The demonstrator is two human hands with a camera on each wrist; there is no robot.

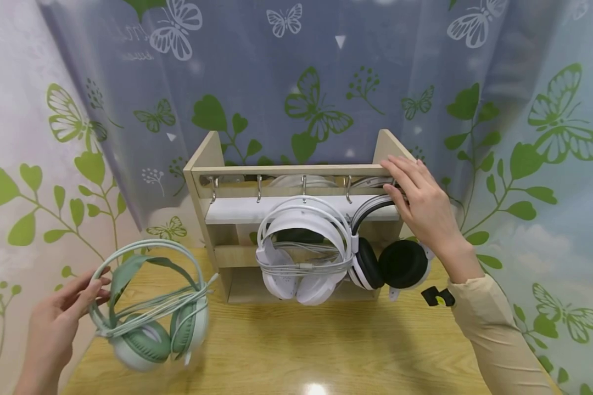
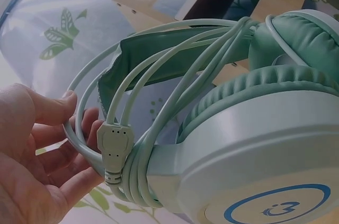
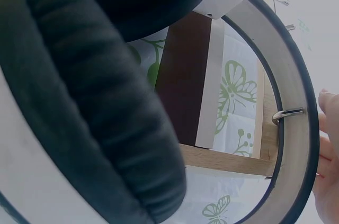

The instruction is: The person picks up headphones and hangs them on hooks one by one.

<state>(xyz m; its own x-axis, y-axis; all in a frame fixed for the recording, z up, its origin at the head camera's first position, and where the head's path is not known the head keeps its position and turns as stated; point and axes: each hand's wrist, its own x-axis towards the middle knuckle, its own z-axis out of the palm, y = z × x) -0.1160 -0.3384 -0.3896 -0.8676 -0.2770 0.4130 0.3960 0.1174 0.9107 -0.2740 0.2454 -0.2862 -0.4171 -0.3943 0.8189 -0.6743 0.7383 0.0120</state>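
At the left, my left hand (image 1: 59, 318) grips the headband of light green headphones (image 1: 145, 344) between thumb and fingers. Their thin cable is wound around the band and ear cups, its plug (image 2: 115, 140) near my fingers in the left wrist view. My right hand (image 1: 422, 203) rests with fairly straight fingers over the right end of the wooden rack's (image 1: 277, 170) top bar. Just below it, white headphones with black pads (image 1: 368, 262) hang by their headband from a metal hook (image 3: 288, 113). White headphones (image 1: 284, 277) with a wrapped cable hang beside them on the middle hook.
Two bare hooks, a left hook (image 1: 214, 189) and another hook (image 1: 259, 189), line the bar's left half. The rack stands on a wood-grain table (image 1: 301, 345). A small black item (image 1: 437, 297) lies right of it. Butterfly-print curtains (image 1: 296, 82) surround the table.
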